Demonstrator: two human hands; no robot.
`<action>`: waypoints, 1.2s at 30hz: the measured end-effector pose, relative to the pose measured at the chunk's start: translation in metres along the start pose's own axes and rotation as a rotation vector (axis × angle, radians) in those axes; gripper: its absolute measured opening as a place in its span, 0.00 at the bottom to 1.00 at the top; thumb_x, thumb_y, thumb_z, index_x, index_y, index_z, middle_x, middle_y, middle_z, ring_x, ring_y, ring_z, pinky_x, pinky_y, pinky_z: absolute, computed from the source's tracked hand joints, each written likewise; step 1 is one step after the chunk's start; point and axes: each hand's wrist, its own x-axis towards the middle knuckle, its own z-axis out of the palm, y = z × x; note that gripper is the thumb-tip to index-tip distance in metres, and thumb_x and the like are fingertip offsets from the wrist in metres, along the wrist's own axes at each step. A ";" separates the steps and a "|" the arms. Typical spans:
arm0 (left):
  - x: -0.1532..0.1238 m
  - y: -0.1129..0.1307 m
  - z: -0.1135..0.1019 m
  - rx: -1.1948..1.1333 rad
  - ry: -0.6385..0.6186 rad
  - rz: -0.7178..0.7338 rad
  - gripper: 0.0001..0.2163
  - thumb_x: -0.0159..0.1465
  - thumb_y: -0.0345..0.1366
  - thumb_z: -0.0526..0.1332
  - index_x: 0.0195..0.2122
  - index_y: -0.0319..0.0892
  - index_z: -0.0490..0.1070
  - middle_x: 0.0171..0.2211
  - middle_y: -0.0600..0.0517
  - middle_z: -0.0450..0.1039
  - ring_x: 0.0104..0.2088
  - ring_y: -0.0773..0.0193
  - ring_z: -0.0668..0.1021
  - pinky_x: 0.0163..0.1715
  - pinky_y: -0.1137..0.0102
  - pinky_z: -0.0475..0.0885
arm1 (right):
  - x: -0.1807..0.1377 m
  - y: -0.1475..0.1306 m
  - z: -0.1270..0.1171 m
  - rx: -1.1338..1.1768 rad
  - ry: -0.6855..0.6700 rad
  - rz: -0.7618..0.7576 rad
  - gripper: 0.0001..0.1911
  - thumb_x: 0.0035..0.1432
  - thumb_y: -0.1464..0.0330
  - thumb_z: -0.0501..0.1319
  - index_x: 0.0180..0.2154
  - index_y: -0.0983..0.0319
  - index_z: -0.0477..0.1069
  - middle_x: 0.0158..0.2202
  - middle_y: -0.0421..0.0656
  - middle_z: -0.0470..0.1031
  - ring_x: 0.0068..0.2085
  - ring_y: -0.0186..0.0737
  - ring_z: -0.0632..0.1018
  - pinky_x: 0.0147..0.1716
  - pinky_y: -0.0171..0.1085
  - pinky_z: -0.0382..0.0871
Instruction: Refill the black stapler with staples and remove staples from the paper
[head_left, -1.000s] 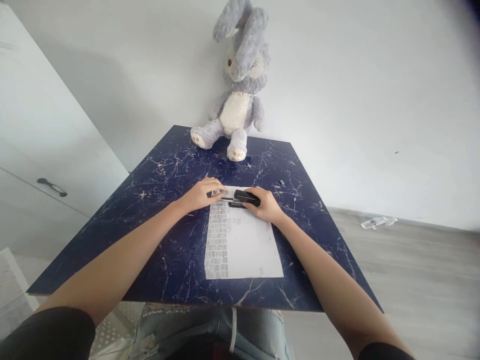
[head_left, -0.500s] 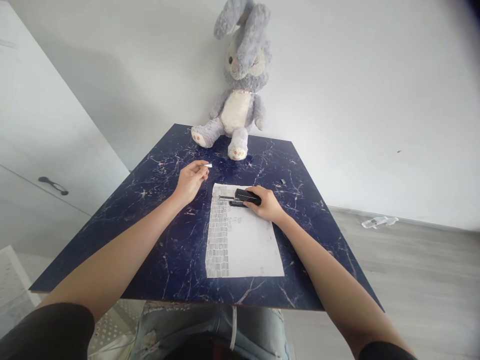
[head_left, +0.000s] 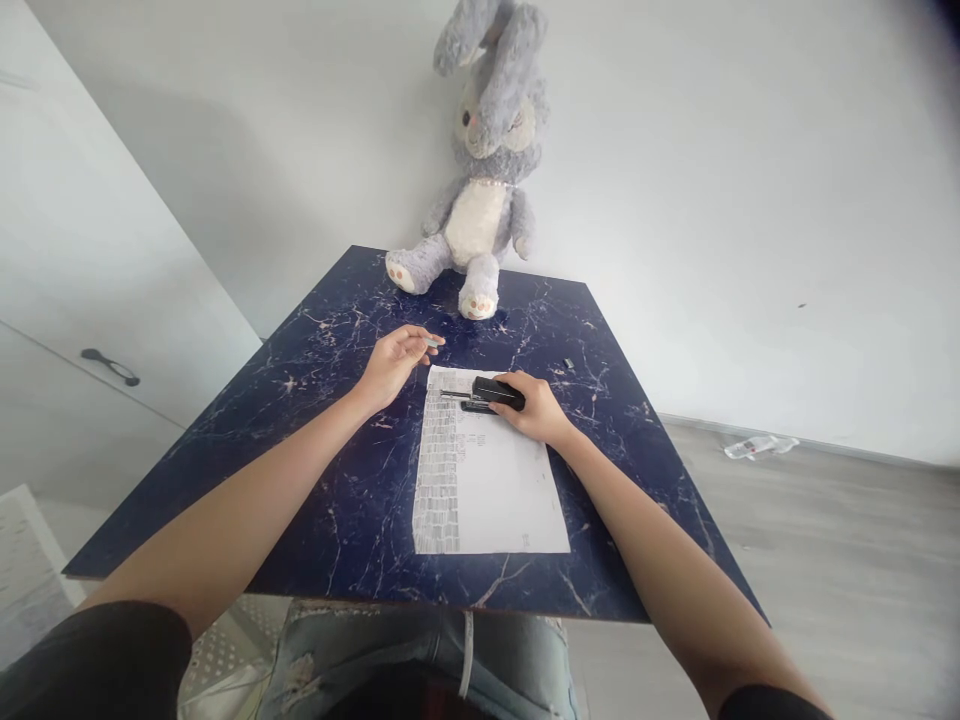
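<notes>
My right hand (head_left: 540, 410) is wrapped round a black stapler (head_left: 495, 390) over the upper part of a sheet of paper (head_left: 506, 500). A thin metal rod sticks out of the stapler's left end, and a gap shows between its upper and lower parts. Left of the stapler, above the table, my left hand (head_left: 394, 365) pinches a small, silvery strip of staples (head_left: 432, 342) between thumb and fingers. The strip is apart from the stapler. Rows of grey print cover the left side of the paper, with little text elsewhere.
A grey plush rabbit (head_left: 480, 215) sits at the back of the dark blue marbled table (head_left: 360, 555). A small dark piece (head_left: 568, 364) lies right of the stapler. A white cabinet (head_left: 67, 290) stands at left; clear plastic packaging (head_left: 759, 446) lies on the floor at right.
My left hand has moved slightly right and toward me, bringing the strip nearer the stapler and turning it. My right hand still holds the stapler in nearly the same place.
</notes>
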 end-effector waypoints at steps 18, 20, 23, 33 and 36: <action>-0.011 -0.004 0.016 0.915 -0.445 0.318 0.10 0.65 0.44 0.68 0.39 0.44 0.81 0.38 0.48 0.79 0.39 0.58 0.74 0.44 0.61 0.68 | 0.001 -0.002 0.000 0.010 0.011 -0.014 0.14 0.61 0.65 0.67 0.49 0.60 0.73 0.41 0.46 0.78 0.39 0.45 0.78 0.42 0.43 0.72; -0.011 -0.005 0.017 0.941 -0.434 0.309 0.09 0.64 0.43 0.69 0.39 0.44 0.80 0.39 0.48 0.79 0.39 0.58 0.73 0.44 0.61 0.68 | 0.001 -0.001 0.000 0.008 0.010 -0.012 0.14 0.61 0.65 0.67 0.49 0.59 0.73 0.41 0.46 0.79 0.39 0.45 0.78 0.42 0.43 0.72; -0.012 -0.006 0.018 0.947 -0.458 0.284 0.07 0.64 0.41 0.69 0.39 0.43 0.80 0.38 0.49 0.77 0.39 0.58 0.73 0.44 0.62 0.68 | 0.001 -0.001 0.000 0.004 0.007 -0.010 0.15 0.60 0.65 0.67 0.49 0.59 0.73 0.41 0.46 0.79 0.40 0.45 0.78 0.42 0.43 0.71; -0.013 -0.011 0.021 0.909 -0.418 0.190 0.06 0.63 0.38 0.70 0.37 0.43 0.80 0.36 0.50 0.78 0.39 0.59 0.74 0.42 0.63 0.69 | 0.001 -0.003 -0.001 0.011 -0.001 -0.008 0.15 0.60 0.65 0.67 0.49 0.59 0.73 0.41 0.45 0.78 0.39 0.45 0.78 0.41 0.43 0.71; -0.012 -0.012 0.021 0.891 -0.415 0.172 0.06 0.62 0.38 0.70 0.37 0.43 0.80 0.36 0.50 0.78 0.38 0.59 0.75 0.41 0.64 0.69 | 0.001 -0.003 -0.001 0.015 -0.002 -0.010 0.14 0.60 0.65 0.67 0.48 0.59 0.73 0.41 0.45 0.78 0.39 0.45 0.78 0.41 0.43 0.71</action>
